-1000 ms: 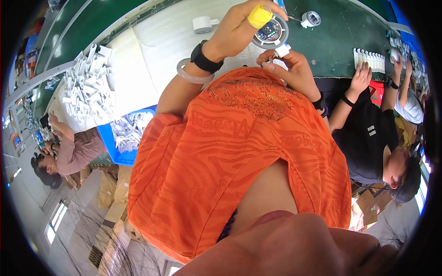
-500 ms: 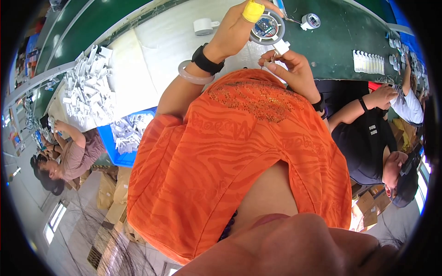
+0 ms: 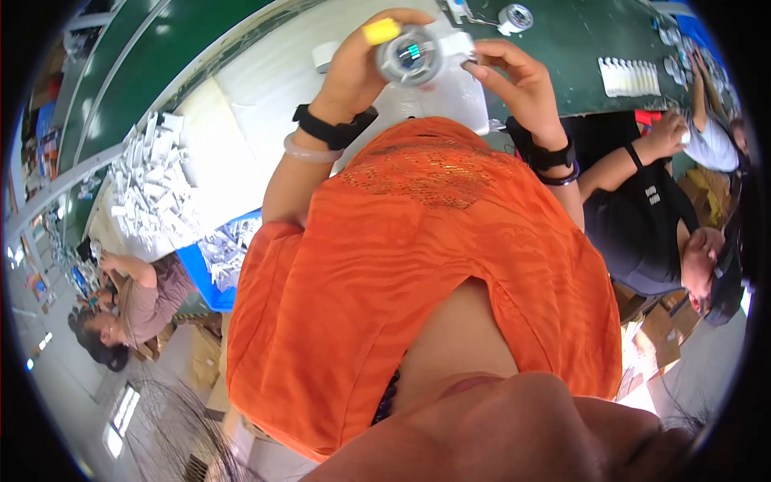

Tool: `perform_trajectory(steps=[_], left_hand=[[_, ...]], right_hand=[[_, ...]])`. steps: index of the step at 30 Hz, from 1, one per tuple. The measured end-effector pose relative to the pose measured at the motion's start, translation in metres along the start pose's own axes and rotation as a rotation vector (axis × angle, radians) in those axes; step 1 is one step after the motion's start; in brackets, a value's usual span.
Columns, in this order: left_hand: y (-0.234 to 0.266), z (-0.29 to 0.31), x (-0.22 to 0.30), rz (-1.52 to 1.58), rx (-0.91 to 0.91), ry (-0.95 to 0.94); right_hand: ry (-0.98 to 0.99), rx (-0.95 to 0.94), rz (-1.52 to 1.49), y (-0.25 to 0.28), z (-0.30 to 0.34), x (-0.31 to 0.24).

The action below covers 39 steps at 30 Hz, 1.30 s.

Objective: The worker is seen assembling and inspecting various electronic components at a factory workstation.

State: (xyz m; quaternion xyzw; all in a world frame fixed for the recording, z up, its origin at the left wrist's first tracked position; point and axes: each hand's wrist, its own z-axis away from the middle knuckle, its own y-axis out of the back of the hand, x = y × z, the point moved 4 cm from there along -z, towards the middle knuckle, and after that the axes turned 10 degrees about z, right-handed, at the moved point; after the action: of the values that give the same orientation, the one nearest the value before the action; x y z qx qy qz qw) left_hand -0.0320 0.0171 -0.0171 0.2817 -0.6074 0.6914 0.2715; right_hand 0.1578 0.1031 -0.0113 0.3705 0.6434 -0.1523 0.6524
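Note:
My left hand (image 3: 353, 71), with a yellow wrap on one digit, is closed around a round grey housing (image 3: 409, 56). A circuit board with a few lit spots shows inside its ring; motion blurs it a little. A short white arm (image 3: 454, 45) sticks out from the housing toward my right hand (image 3: 520, 84). Thumb and fingers of that hand are bent together at the arm's end. Something small and dark shows at their tips, too small to name.
A white cup-shaped part (image 3: 324, 58) stands on the pale work mat (image 3: 233, 108). Loose white parts (image 3: 152, 185) are heaped at the left, above a blue bin (image 3: 210, 283) of similar pieces. Right lie a round part (image 3: 515, 18) and a row of white pieces (image 3: 629, 77). Co-workers sit on both sides.
Both hands have come nearer each other in height, and the housing has shifted left. Its white arm, formerly pointing down, now points right. The view has shifted slightly too.

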Motion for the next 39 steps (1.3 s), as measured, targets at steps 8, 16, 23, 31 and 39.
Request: perform_trajectory(steps=[8, 16, 23, 31, 39], left_hand=[[-0.002, 0.022, -0.037, 0.3, 0.016, 0.491], [0.013, 0.027, -0.045, 0.512, -0.135, 0.44], [0.032, 0.019, -0.031, 0.665, 0.009, 0.205], [0.02, 0.021, -0.011, 0.437, 0.081, 0.063], [0.029, 0.021, -0.022, 0.452, 0.075, 0.139]], right_hand=[[0.139, -0.188, 0.139, -0.006, -0.004, 0.0], [-0.261, 0.011, -0.057, 0.025, 0.014, 0.118], [-0.422, 0.256, 0.224, 0.047, 0.045, 0.194], [-0.144, 0.146, 0.706, 0.031, 0.014, 0.155], [-0.267, 0.06, 0.552, 0.051, -0.017, 0.123]])
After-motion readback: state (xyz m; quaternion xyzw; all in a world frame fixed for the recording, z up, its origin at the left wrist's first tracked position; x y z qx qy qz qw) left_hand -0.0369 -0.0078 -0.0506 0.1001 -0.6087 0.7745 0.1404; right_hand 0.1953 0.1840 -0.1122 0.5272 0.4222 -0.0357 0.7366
